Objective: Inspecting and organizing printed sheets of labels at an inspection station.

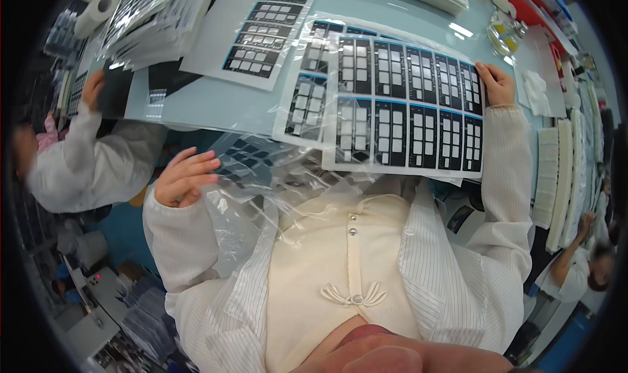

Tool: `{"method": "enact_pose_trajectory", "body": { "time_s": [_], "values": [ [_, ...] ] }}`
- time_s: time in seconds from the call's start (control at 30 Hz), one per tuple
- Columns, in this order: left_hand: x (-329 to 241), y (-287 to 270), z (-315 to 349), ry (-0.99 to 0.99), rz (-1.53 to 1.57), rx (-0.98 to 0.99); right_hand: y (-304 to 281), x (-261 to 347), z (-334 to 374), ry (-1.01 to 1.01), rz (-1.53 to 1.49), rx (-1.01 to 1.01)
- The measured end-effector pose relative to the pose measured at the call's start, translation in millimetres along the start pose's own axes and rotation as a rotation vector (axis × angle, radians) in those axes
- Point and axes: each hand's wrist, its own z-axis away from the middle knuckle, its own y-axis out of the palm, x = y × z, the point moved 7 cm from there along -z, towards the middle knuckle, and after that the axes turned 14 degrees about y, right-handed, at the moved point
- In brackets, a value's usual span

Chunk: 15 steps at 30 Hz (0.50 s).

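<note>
My right hand (499,83) grips the upper right edge of a printed sheet (409,103), thumb and fingers closed on it. The sheet is white, with two rows of black panels that have blue strips and pale squares. It overhangs the table's near edge. Thin clear plastic film (252,186) covers the left part of the sheet and hangs crumpled toward my lap. My left hand (188,177) is beside the film's left end, its fingers stretched out and apart. Under the held sheet lies another similar printed sheet (305,108).
The pale table (216,105) carries another printed sheet (256,39) and a stack of film-wrapped sheets (147,26). A glass bottle (507,38) stands at the back right, near a white crumpled wipe (536,93). A co-worker's sleeve (85,157) is close on the left.
</note>
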Motion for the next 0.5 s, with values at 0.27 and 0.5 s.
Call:
{"method": "enact_pose_trajectory", "body": {
  "time_s": [0.27,0.5],
  "values": [
    [-29.0,-73.0,160.9,-0.163,0.018,-0.332,-10.2,-8.9,-22.0,-0.214,0.128,0.011],
    [-35.1,-39.4,386.4,-1.041,-0.262,-0.731,-25.6,-37.3,-39.7,-0.207,0.051,0.08]
  ]
}}
